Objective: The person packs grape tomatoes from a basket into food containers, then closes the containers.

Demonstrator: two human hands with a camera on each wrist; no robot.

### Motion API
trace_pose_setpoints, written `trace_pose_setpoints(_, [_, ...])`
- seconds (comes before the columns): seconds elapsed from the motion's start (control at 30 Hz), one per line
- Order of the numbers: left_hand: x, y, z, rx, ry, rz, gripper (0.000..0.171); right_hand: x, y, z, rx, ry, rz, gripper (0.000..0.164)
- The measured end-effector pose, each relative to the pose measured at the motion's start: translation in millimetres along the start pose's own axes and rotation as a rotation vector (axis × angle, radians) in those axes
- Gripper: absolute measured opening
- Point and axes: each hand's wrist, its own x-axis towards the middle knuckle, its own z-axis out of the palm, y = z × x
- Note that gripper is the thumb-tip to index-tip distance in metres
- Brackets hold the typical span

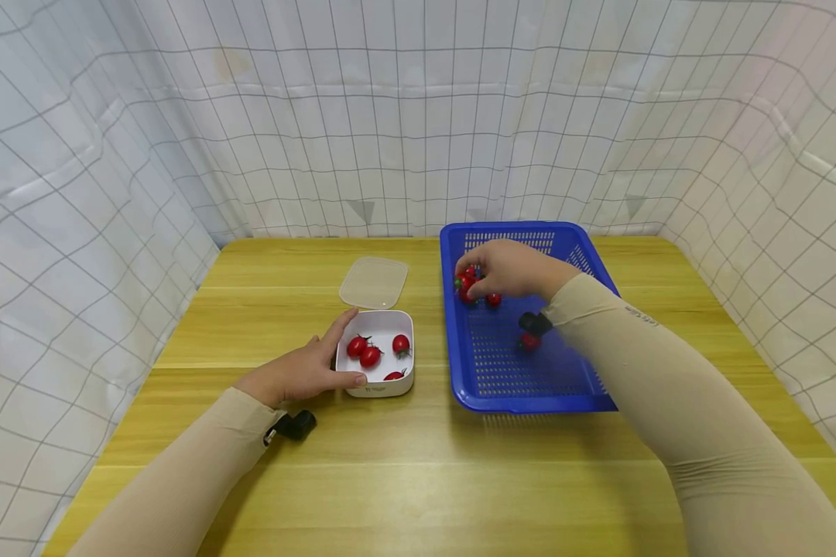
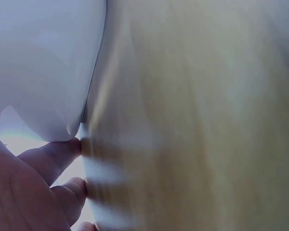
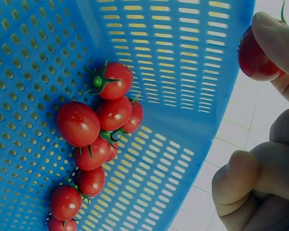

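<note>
That cherry tomato (image 3: 257,55) looks slick, so a loose pinch by the right hand (image 1: 508,267) could drop it into the blue basket (image 1: 462,394) below. Thumb and finger grip it, hand's back upward, arm stretched forward. Opposite, the left hand (image 1: 299,371) holds the white box (image 1: 390,387), thumb and forefinger spread wide; uneven pressure might tip it.

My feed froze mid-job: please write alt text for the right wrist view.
The right hand's grip pinches a red tomato at the upper right. To the left, more red tomatoes lie clustered in a blue perforated basket.
</note>
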Motion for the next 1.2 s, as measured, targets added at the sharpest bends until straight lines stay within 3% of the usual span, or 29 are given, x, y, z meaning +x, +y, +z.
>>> trace_pose_setpoints(0.5, [-0.2,0.1,-1.5,0.005,-0.004,-0.012,0.115,-3,-14,-14,-0.003,0.032,-0.034,0.034])
trace_pose_setpoints(0.73, [-0.7,0.3,-2.5,0.018,-0.003,-0.021,0.115,2,-39,-14,-0.035,-0.007,-0.084,0.037])
trace_pose_setpoints(1.03, [0.8,-0.6,-2.8,0.001,-0.017,-0.028,0.117,16,-78,-8,-0.172,-0.049,-0.225,0.027])
trace_pose_setpoints(1.2, [0.6,0.7,-2.7,-0.009,-0.022,-0.032,0.116,24,-94,-5,-0.184,-0.077,-0.271,0.018])
